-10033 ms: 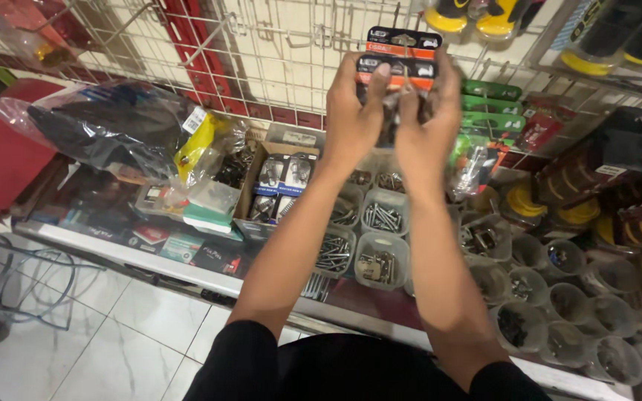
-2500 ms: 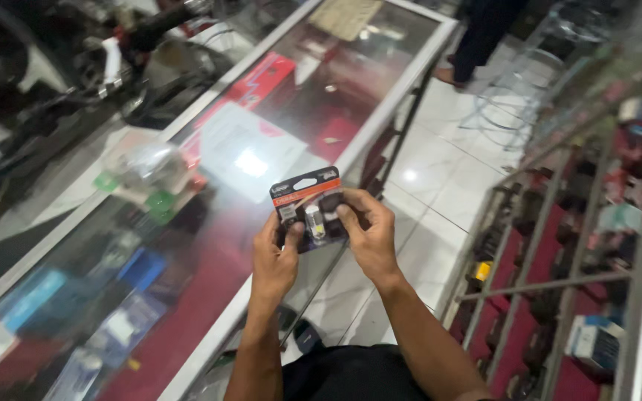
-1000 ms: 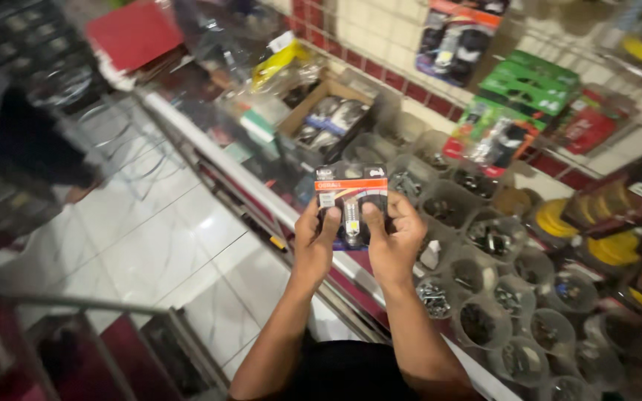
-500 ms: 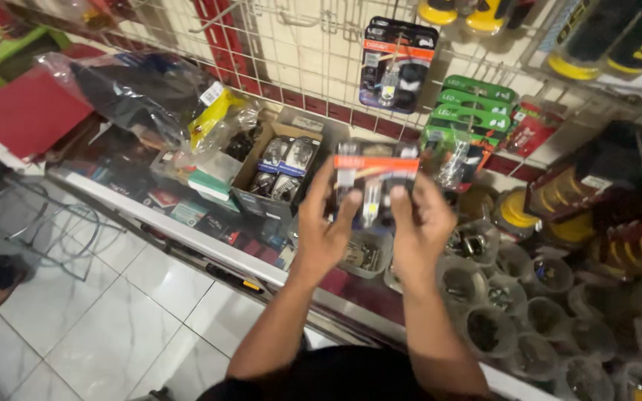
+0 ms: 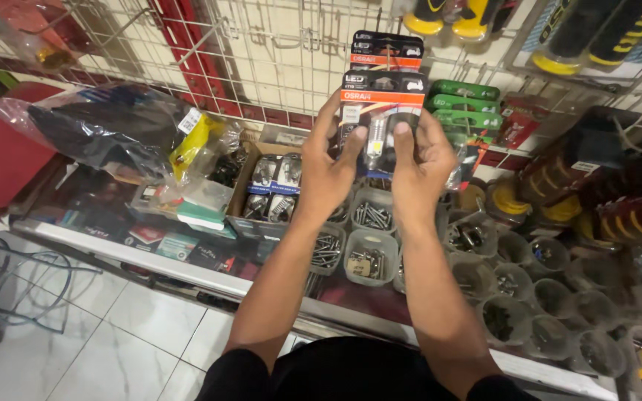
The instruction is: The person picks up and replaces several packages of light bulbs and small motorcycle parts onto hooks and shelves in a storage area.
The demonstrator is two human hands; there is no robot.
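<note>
Glossy black-and-orange blister pack [image 5: 377, 111], flat and rectangular, pinched between left hand [image 5: 326, 174] and right hand [image 5: 421, 167].

Open air below and to the left of both hands [image 5: 328, 174], over the floor tiles [image 5: 120, 334]. Directly ahead, blocked by a wire grid [image 5: 261, 52] with a hanging blister pack [image 5: 388, 50] just beyond the fingertips. Right of the right hand [image 5: 421, 167], crowded by green packets [image 5: 466, 108]. Underneath the wrists, packed with small tubs of screws [image 5: 369, 256]; left, a bulging plastic bag [image 5: 105, 130].
</note>
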